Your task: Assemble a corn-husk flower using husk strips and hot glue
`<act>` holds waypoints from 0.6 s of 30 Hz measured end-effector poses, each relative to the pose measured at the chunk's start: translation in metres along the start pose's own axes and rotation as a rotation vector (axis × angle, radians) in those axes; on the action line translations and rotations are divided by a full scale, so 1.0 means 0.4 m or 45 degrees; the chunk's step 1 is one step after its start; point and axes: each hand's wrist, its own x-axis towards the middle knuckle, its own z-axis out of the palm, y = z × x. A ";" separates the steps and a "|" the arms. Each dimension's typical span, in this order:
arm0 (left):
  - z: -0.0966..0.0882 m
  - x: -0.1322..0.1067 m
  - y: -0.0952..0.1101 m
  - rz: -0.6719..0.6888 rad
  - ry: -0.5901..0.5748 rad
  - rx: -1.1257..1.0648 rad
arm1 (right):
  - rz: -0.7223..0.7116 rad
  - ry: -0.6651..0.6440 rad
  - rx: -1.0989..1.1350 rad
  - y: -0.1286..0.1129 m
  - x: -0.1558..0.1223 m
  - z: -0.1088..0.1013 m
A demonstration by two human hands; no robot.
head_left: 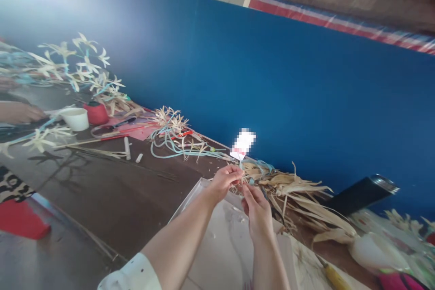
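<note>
A white cup [76, 120] sits beside a red object [97, 114]; a black flask [358, 195] is near the blue partition [306, 95].

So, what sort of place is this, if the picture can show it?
Probably a craft workshop: pale, artificial-looking flowers and a heap of dry strips are spread along a dark table.

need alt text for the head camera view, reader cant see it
A person's left hand pinches a thin stem below a pixelated white patch, with the right hand close beneath it. Dried husks lie to the right on a brown table, with pale flowers and blue stems to the left, before a blue wall.
</note>
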 end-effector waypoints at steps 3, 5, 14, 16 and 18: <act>-0.003 0.006 -0.008 0.004 0.024 0.060 | -0.018 0.019 -0.133 0.000 0.001 -0.009; -0.005 0.011 -0.013 0.016 0.056 0.087 | -0.026 0.031 -0.199 0.000 0.002 -0.018; -0.019 0.028 -0.013 0.146 0.276 0.126 | -0.030 -0.042 -0.325 0.009 -0.003 -0.038; -0.019 0.029 -0.011 0.171 0.318 0.151 | -0.081 -0.039 -0.365 0.002 -0.004 -0.039; -0.018 0.029 -0.009 0.201 0.353 0.183 | -0.127 -0.046 -0.398 -0.005 -0.005 -0.042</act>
